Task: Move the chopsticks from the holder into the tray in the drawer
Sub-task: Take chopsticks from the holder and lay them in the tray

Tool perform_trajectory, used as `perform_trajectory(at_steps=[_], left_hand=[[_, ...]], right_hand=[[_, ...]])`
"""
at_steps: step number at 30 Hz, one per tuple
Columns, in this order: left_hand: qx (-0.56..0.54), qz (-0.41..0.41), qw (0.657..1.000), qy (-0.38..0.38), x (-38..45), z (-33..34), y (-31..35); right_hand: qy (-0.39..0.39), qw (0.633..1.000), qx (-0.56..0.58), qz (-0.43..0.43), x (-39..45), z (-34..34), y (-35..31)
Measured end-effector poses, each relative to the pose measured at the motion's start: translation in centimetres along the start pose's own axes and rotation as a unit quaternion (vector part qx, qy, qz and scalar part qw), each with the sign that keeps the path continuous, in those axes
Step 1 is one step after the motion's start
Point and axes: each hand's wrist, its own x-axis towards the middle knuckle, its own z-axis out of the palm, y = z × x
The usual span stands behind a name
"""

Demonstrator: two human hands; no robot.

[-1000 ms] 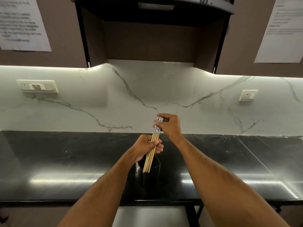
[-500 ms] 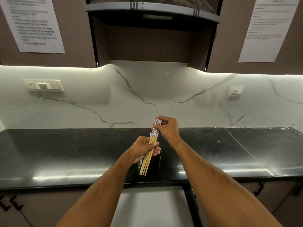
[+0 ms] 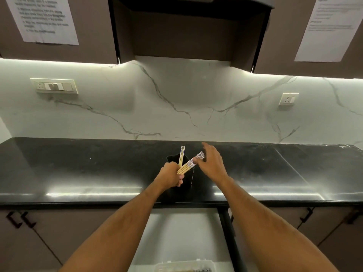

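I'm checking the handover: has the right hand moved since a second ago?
Yes. The right hand has let go of the chopsticks and opened, now just right of them above the holder; the left hand grips the bundle alone.

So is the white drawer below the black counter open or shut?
Open: the white drawer juts out past the black counter edge, with a clear plastic tray visible inside.

Chopsticks [image 3: 189,165] — bamboo, patterned tops, splayed above black holder [image 3: 181,185]; tray [image 3: 183,265] in open drawer [image 3: 182,232].
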Motion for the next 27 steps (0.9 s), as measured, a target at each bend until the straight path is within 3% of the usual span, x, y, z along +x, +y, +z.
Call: perform_trajectory(at_steps=[2,4,7,15,23,27], left_hand=[[0.154,0.019,0.988,0.011,0.4,0.8,-0.5],[0.296,0.065,0.953,0.009,0.5,1.9,-1.0],[0.385,0.089,0.918,-0.029,0.1,4.0,-2.1],[0.433,0.066,0.895,-0.081,-2.2,8.9,-7.0],[0.390,0.069,0.916,-0.067,-6.6,12.5,-12.5],[0.389,0.066,0.914,-0.100,-9.2,15.1,-15.8]], right_hand=[[-0.052,0.985,-0.121,-0.114,-0.6,0.5,0.5],[-0.139,0.938,-0.241,-0.207,-1.5,1.6,0.6],[-0.239,0.887,-0.334,-0.211,-3.2,3.7,1.2],[-0.345,0.851,-0.370,-0.141,-7.4,7.6,5.1],[-0.368,0.852,-0.355,-0.118,-14.4,10.5,9.9],[-0.406,0.836,-0.347,-0.127,-17.8,12.1,12.3]])
